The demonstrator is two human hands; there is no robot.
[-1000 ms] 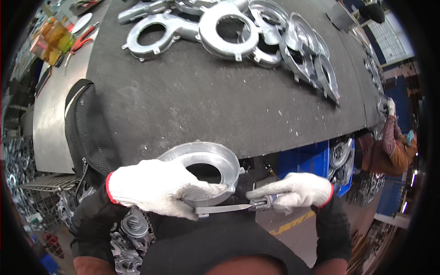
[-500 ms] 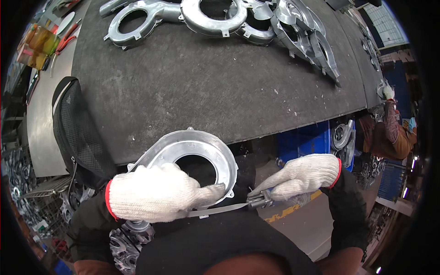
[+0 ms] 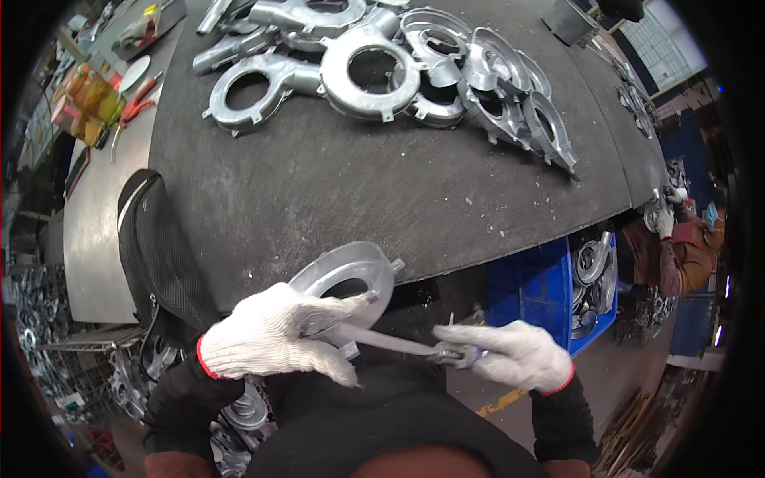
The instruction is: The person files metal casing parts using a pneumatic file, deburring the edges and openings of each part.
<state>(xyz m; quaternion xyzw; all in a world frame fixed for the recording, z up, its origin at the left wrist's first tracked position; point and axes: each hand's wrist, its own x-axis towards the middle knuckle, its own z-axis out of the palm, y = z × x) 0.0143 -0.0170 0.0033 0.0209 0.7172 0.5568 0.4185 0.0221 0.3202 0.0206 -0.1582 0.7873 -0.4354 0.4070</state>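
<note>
Above my lap, a silver metal housing [image 3: 381, 275] with a round opening is tilted on edge by the table's near side. White-gloved, my left hand [image 3: 275, 334] grips its near left part; the fingers partly cover it and the thumb stands apart. My right hand [image 3: 522, 357], also gloved, is closed around the clamp-like metal end of a long flat blade-like tool [image 3: 390, 342]. The thin grey strip reaches left to the housing beside my left fingers. Whether it touches the metal I cannot tell.
Several similar housings [image 3: 370, 76] lie heaped along the far side of the dark table [image 3: 319, 183]. A black mesh bag [image 3: 163, 247] hangs over its left edge. Red-handled pliers [image 3: 137, 103] lie at far left. A blue bin [image 3: 530, 279] holds housings; a co-worker [image 3: 681, 247] sits beyond.
The housing has tipped from facing up to a steep tilt. My left hand has turned, its thumb now apart. My right hand and the tool have shifted slightly; the whole view has moved too.
</note>
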